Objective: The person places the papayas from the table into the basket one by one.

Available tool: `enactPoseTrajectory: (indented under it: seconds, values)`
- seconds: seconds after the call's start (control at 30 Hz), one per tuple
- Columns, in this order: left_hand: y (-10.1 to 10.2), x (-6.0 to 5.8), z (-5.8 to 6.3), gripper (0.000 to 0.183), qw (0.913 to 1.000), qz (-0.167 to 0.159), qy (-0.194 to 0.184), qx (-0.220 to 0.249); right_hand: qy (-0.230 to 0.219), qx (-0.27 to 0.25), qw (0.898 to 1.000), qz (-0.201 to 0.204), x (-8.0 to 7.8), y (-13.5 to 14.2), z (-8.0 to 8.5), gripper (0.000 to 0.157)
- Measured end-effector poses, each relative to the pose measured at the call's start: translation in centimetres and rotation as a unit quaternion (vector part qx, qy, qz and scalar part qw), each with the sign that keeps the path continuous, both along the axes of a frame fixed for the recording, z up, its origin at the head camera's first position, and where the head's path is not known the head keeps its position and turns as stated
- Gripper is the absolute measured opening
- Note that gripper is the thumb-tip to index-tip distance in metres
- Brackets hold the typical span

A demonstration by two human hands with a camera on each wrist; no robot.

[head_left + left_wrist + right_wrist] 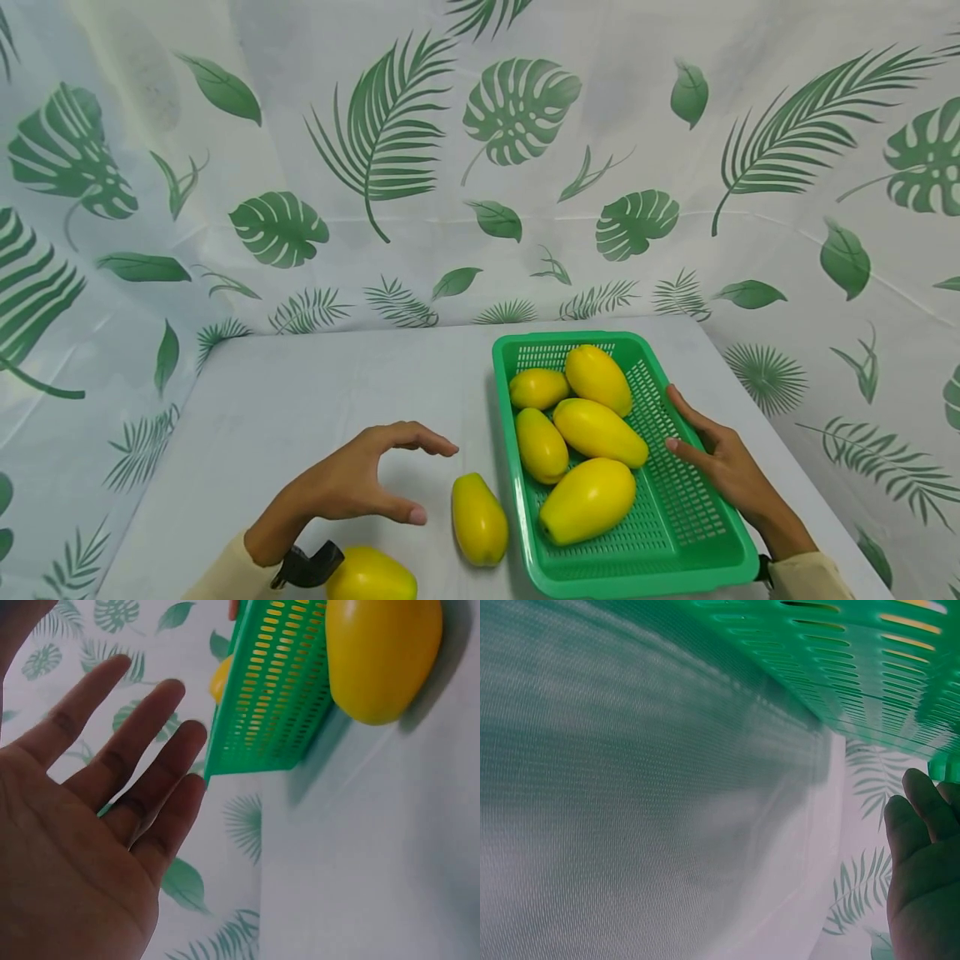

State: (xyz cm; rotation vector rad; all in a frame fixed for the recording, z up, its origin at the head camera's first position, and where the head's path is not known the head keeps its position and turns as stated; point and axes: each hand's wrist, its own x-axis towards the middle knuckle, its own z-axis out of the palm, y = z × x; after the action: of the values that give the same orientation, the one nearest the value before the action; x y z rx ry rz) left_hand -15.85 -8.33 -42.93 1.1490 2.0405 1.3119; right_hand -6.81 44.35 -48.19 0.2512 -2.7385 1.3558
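Observation:
My left hand (352, 479) hovers over the table with thumb and fingers spread apart, nothing between them. Just right of its thumb lies a yellow papaya (480, 521) with a greenish end, beside the basket. Another papaya (372, 575) sits below the left wrist, partly cut off by the frame. The green plastic basket (517, 533) holds several yellow papayas (588, 500). At its right side, my right hand (723, 467) holds the rim, thumb over the inner side. In the right wrist view, its fingers (911, 832) extend along the outside of the basket.
A white cloth covers the table (315, 392). Behind and on both sides hang white sheets (420, 275) printed with green leaves. The basket's lower right part shows bare mesh floor. A black strap (311, 567) circles the left wrist.

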Motion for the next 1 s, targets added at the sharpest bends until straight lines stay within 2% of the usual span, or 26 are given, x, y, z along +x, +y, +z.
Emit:
enactPoseTrajectory:
  seconds: [0.27, 0.43, 0.77, 1.0]
  values:
    - [-1.4, 0.6, -1.2, 0.058, 0.9972, -0.052, -0.052, -0.016, 0.003, 0.000, 1.000, -0.002, 0.0, 0.2, -0.2, 0.074]
    - [-2.4, 0.9, -2.0, 0.060, 0.9934, -0.069, -0.084, -0.037, 0.010, 0.009, 1.000, -0.011, -0.1, 0.2, 0.0, 0.073]
    - [-4.7, 1.4, -3.6, 0.063, 0.9899, -0.100, -0.093, -0.040, 0.017, 0.008, 0.999, -0.049, 0.0, 0.3, -0.1, 0.068]
    - [-5.6, 1.8, -4.3, 0.065, 0.9856, -0.115, -0.114, -0.049, -0.012, -0.022, 0.999, -0.038, 0.1, 0.7, 0.3, 0.066]
